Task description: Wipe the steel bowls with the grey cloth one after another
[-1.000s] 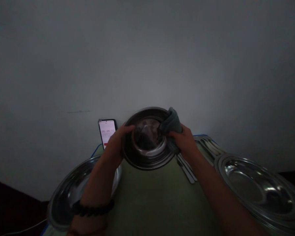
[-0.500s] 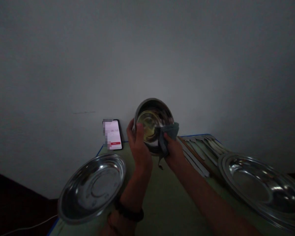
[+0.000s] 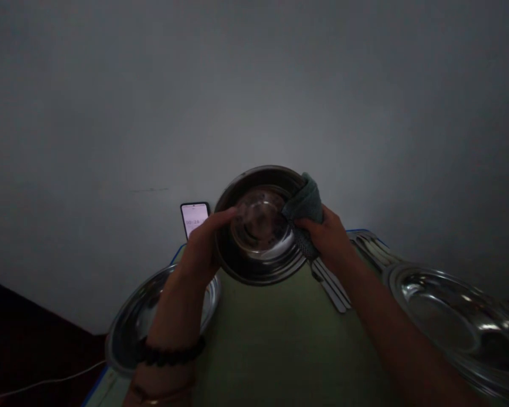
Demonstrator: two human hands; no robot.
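Observation:
A shiny steel bowl [image 3: 258,229] is held up over the green table [image 3: 275,345], tilted so its inside faces me. My left hand [image 3: 203,246] grips the bowl's left rim, thumb over the edge; a dark bead bracelet sits on that wrist. My right hand [image 3: 328,240] is closed on a grey cloth [image 3: 304,206], which is pressed against the bowl's upper right rim and inner wall.
A wide steel dish [image 3: 152,316] lies at the table's left under my left forearm. Another steel dish [image 3: 453,322] sits at the right. Flat cutlery [image 3: 331,285] lies behind my right hand. A lit phone [image 3: 194,217] leans on the grey wall. A white cable [image 3: 38,384] trails lower left.
The bowl has turned from a steep sideways tilt back to facing me, and lowered a little. My left hand slid out to the left rim; the cloth moved up to the upper right rim.

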